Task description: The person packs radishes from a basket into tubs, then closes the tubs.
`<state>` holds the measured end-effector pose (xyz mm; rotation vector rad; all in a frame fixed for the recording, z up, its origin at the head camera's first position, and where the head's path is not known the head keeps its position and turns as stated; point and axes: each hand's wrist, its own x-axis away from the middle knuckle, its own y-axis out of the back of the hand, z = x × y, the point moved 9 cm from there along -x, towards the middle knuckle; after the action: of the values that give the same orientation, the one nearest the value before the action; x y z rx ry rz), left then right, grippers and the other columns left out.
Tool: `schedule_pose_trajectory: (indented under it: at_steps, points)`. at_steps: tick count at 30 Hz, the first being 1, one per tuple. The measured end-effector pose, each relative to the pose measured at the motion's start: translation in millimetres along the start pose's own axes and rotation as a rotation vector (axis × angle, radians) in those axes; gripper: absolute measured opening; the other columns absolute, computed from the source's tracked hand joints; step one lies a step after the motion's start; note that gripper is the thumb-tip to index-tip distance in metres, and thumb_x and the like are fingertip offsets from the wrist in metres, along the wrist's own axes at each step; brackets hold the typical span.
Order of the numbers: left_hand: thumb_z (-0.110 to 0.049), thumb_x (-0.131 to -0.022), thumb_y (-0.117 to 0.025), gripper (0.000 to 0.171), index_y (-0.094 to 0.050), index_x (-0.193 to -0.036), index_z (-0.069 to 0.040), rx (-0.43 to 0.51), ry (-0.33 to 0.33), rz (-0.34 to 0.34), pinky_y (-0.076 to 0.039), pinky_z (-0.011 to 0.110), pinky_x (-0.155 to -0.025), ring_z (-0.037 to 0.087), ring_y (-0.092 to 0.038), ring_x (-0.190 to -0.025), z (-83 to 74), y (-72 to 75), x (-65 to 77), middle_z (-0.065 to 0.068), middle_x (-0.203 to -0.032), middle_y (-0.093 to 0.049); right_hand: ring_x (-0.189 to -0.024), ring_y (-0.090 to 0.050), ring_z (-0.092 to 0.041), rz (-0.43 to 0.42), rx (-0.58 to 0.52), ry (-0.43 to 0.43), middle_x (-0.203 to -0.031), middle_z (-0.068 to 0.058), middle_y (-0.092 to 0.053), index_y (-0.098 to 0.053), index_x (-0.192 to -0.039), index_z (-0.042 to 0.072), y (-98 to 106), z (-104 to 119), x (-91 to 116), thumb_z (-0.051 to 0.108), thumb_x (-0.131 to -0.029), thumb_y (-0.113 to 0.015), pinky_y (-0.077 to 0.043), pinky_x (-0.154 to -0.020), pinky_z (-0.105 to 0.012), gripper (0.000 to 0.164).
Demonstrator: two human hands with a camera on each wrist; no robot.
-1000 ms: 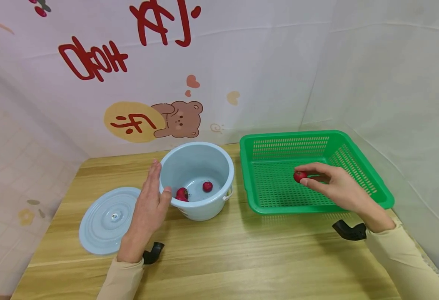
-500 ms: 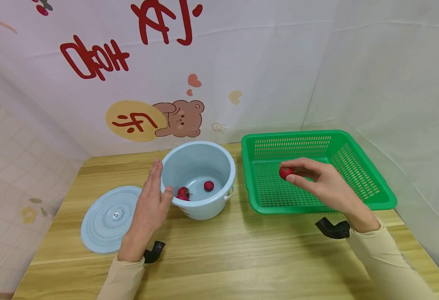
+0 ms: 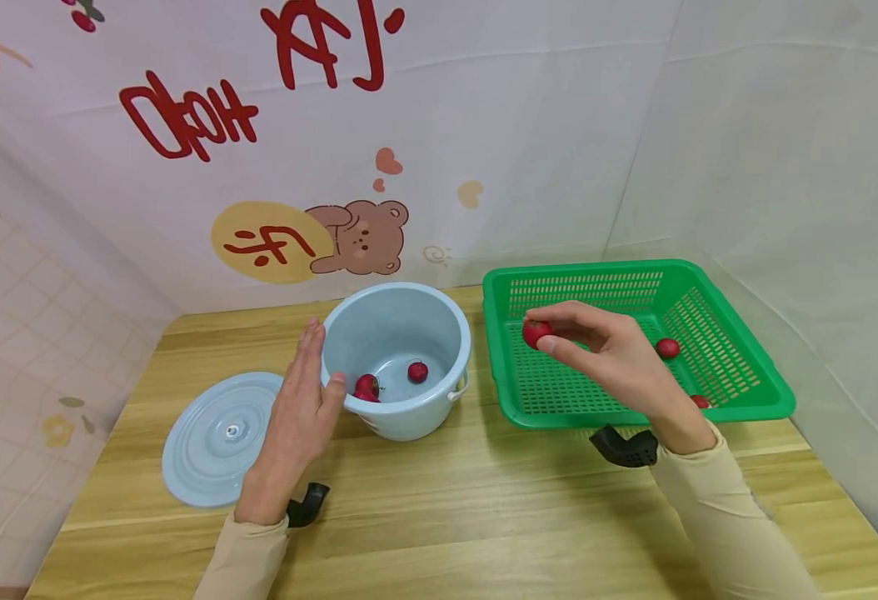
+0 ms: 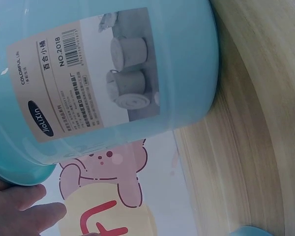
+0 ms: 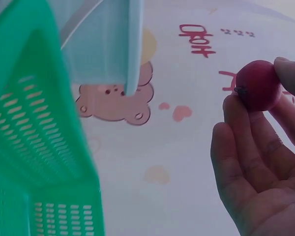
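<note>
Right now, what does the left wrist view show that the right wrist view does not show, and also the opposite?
Only the left wrist view shows the printed label on the bucket, the left hand at its rim, and a blue edge, probably the lid.

Only the right wrist view shows the green basket, the right hand pinching a red fruit, and the printed hearts.

Both show part of the bucket and the printed bear.
</note>
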<state>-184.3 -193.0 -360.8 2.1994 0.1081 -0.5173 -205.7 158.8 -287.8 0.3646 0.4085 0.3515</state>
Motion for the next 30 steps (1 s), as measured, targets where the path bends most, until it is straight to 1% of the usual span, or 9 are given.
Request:
schedule_pose_trajectory:
  at_steps: [2,10,15,21,25,30]
  points:
    - [-0.042,-0.109,-0.042,0.071,-0.023,-0.163,0.0,0.0,-0.002,0.0,-0.021,0.059,-0.123,0.034,-0.017,-0.157,-0.3,-0.2,0.0,0.012,-0.172,-0.018,-0.11,-0.069,-0.019,-0.005,-0.025,0.015,-0.125,-0.003,-0.07,-0.071,-0.13,0.016,-3,4,-3,0.008,-0.1,-0.069,-0.056,-0.093,-0.025,0.032]
    - [-0.04,-0.109,-0.042,0.07,-0.022,-0.163,-0.001,-0.007,0.002,0.005,-0.022,0.059,-0.123,0.032,-0.016,-0.158,-0.9,-1.2,0.0,0.01,-0.173,-0.016,-0.108,-0.07,-0.02,-0.008,-0.066,0.067,-0.125,-0.004,-0.07,-0.072,-0.129,0.012,-19,14,-15,0.007,-0.098,-0.07,-0.057,-0.093,-0.028,0.032]
    - [-0.04,-0.109,-0.042,0.07,-0.022,-0.164,-0.002,-0.009,0.009,0.004,-0.022,0.06,-0.122,0.031,-0.016,-0.158,-0.3,-1.3,0.2,0.011,-0.172,-0.017,-0.109,-0.07,-0.022,0.005,-0.099,0.075,-0.124,-0.001,-0.071,-0.072,-0.129,0.013,-33,17,-23,0.009,-0.098,-0.071,-0.058,-0.093,-0.031,0.032]
    - [-0.041,-0.109,-0.042,0.071,-0.021,-0.164,-0.003,-0.008,0.018,0.007,-0.022,0.06,-0.122,0.031,-0.016,-0.158,0.9,-1.3,0.2,0.01,-0.173,-0.017,-0.107,-0.07,-0.021,0.018,-0.12,0.1,-0.12,0.0,-0.072,-0.072,-0.129,0.012,-49,23,-34,0.012,-0.098,-0.072,-0.059,-0.092,-0.035,0.031]
    - [-0.042,-0.109,-0.042,0.071,-0.021,-0.164,-0.002,-0.007,0.014,0.007,-0.022,0.06,-0.122,0.031,-0.016,-0.158,0.6,-1.4,0.0,0.011,-0.172,-0.017,-0.107,-0.07,-0.018,0.031,-0.118,0.096,-0.12,0.001,-0.072,-0.071,-0.13,0.013,-60,24,-40,0.015,-0.099,-0.072,-0.059,-0.091,-0.035,0.032]
    - [-0.039,-0.109,-0.043,0.07,-0.021,-0.164,-0.002,-0.008,0.015,0.007,-0.022,0.06,-0.122,0.031,-0.017,-0.158,0.1,-1.4,0.1,0.012,-0.172,-0.018,-0.107,-0.069,-0.017,0.049,-0.12,0.071,-0.123,0.002,-0.071,-0.071,-0.131,0.016,-72,23,-46,0.019,-0.099,-0.071,-0.059,-0.089,-0.035,0.032]
